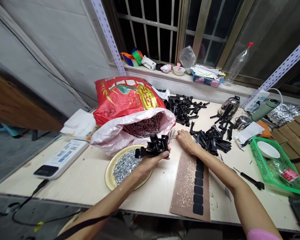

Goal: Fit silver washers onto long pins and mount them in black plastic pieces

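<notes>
My left hand (151,161) is closed around a bunch of black plastic parts (157,145), held up over the rim of a yellow plate (108,178). Small silvery metal pieces (126,166) fill that plate. On the tabletop, my right hand (186,140) has its fingers bent and pressed together beside some thin metal pins (173,134). Whatever sits between those fingertips is hidden. Behind the left hand, an open red sack (125,95) with a white lining shows many brownish pins (146,126). Just right of my right hand lies a pile of black plastic parts (212,140).
A brown board (183,186) with a row of black pads (198,190) lies under my right forearm. Another black heap (180,108) is farther back. A screwdriver (250,178), green basket (261,163), steel kettle (229,106) and white power strip (62,158) surround the work area.
</notes>
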Motion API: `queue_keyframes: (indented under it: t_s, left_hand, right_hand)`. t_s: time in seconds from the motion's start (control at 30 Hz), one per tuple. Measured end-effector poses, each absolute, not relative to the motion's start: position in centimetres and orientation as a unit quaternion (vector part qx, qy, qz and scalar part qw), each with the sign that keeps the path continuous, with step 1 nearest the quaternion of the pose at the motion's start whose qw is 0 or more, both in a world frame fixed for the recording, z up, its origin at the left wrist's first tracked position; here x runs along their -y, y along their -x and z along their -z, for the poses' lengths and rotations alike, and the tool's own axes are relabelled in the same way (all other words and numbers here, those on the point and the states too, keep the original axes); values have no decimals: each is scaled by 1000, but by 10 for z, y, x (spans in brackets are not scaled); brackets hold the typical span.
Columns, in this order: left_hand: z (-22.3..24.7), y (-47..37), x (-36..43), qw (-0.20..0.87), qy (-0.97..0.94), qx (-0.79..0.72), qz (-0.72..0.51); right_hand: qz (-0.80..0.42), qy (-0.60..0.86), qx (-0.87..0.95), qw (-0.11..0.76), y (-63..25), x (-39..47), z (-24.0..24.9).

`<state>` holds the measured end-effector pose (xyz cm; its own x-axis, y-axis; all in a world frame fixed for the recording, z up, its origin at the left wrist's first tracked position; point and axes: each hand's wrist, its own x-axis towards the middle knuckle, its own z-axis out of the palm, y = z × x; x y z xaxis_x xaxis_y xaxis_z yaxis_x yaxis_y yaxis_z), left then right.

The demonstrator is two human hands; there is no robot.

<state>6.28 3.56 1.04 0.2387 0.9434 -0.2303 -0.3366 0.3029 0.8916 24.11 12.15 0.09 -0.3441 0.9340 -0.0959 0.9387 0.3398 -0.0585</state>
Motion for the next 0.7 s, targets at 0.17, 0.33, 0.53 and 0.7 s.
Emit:
queue_keyframes:
  t_s: [0.17, 0.33, 0.53, 0.7]
  left_hand:
    - [-5, -60, -39, 685, -367, -427, -463]
    - [-3, -55, -46, 650, -370, -480, -457]
    - [-1, -64, -53, 652, -348, -517, -431]
    - [-3, -73, -51, 630, -392, -530, -410]
  right_hand:
    - [26, -590, -807, -6, -240, -119, -5]
    - [38, -567, -813, -129, -259, -104, -56]
    - [43, -353, -896, -268, -260, -71, -88]
    - [-4, -318, -927, -197, -248, -66, -90]
